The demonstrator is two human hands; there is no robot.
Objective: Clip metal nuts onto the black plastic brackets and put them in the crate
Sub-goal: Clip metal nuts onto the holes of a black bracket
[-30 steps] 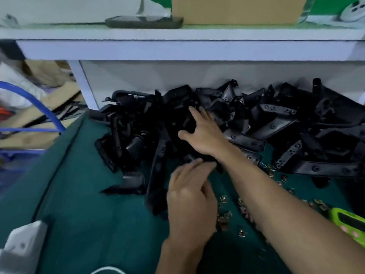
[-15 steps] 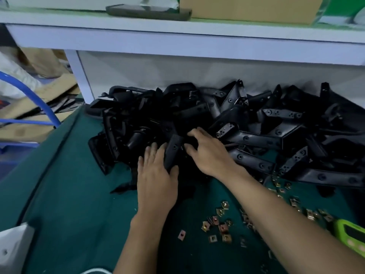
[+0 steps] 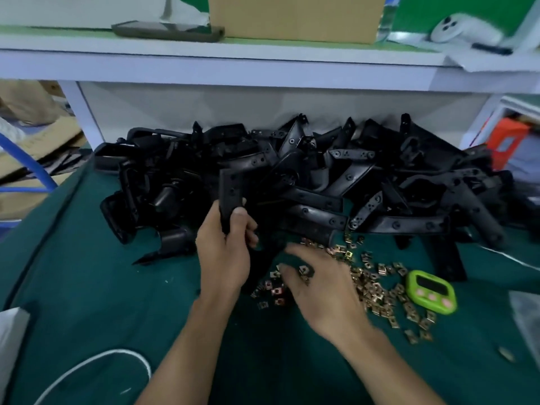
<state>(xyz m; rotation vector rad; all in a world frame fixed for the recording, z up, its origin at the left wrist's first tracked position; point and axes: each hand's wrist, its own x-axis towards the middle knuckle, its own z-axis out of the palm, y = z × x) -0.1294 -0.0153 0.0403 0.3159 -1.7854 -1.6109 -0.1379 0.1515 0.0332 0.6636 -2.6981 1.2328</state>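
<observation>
A big heap of black plastic brackets [image 3: 321, 176] lies on the green mat against the back panel. My left hand [image 3: 225, 255] grips one black bracket [image 3: 230, 191] and holds it upright just in front of the heap. Small brass-coloured metal nuts [image 3: 377, 287] are scattered over the mat to the right. My right hand [image 3: 318, 290] lies over the left end of that scatter with fingers stretched out, fingertips among the nuts. I cannot make out a nut held in it. No crate is in view.
A green timer [image 3: 429, 290] sits right of the nuts. A white cable [image 3: 87, 366] loops at the front left beside a white object [image 3: 11, 331]. A white shelf [image 3: 263, 68] overhangs the heap, carrying a cardboard box [image 3: 292, 16]. Blue tubing [image 3: 29, 162] stands off the left edge.
My left hand has lifted a bracket out of the heap and pulled it toward me. My right hand has left the heap and moved down onto the scattered nuts.
</observation>
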